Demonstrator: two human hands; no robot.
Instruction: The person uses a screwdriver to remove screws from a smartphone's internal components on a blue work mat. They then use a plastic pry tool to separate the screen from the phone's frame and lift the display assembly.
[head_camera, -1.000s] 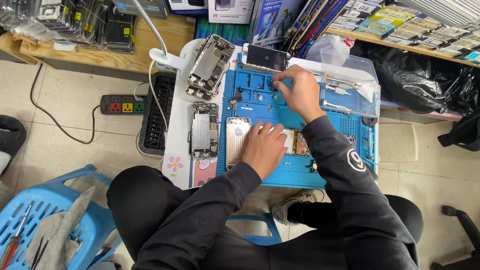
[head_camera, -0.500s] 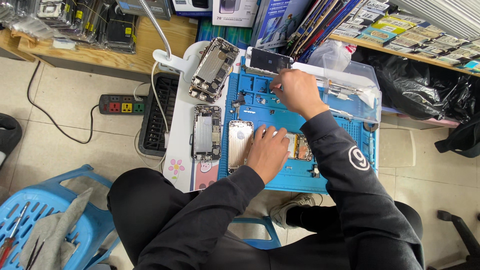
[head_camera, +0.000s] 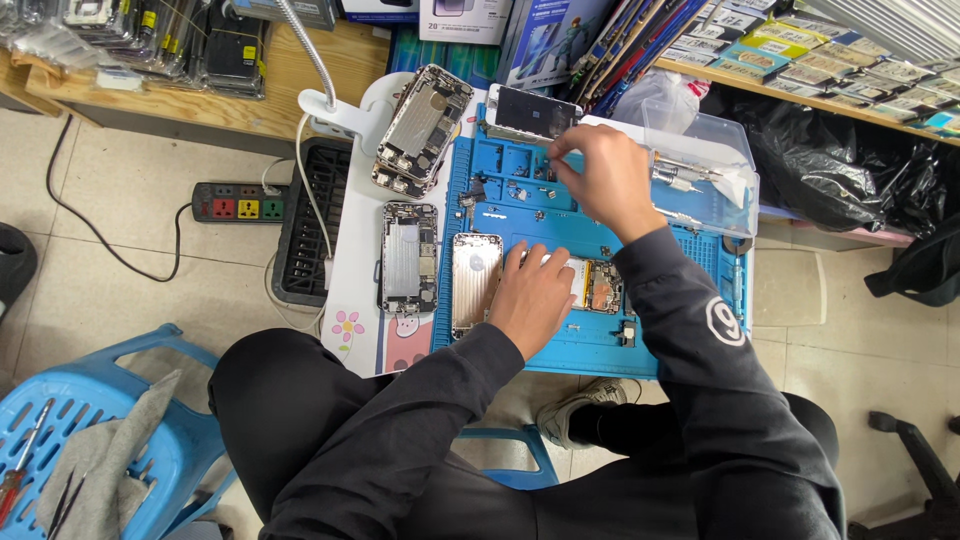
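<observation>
My left hand (head_camera: 533, 297) lies palm down on an opened phone (head_camera: 598, 285) in the middle of the blue repair mat (head_camera: 600, 350) and holds it in place. Further back, my right hand (head_camera: 603, 180) hovers over the small compartments at the mat's far edge. Its fingertips are pinched together just below a detached phone screen (head_camera: 530, 110). Anything between those fingertips is too small to see. A gold phone back housing (head_camera: 475, 285) lies just left of my left hand.
A silver phone chassis (head_camera: 407, 258) and a stack of chassis (head_camera: 425, 125) sit on the white table left of the mat. A clear plastic box (head_camera: 705, 165) with screwdrivers stands at right. On the floor are a power strip (head_camera: 235, 205) and a blue stool (head_camera: 130, 440) with cloth.
Both hands stay in almost the same spots. Only the camera view shifts slightly.
</observation>
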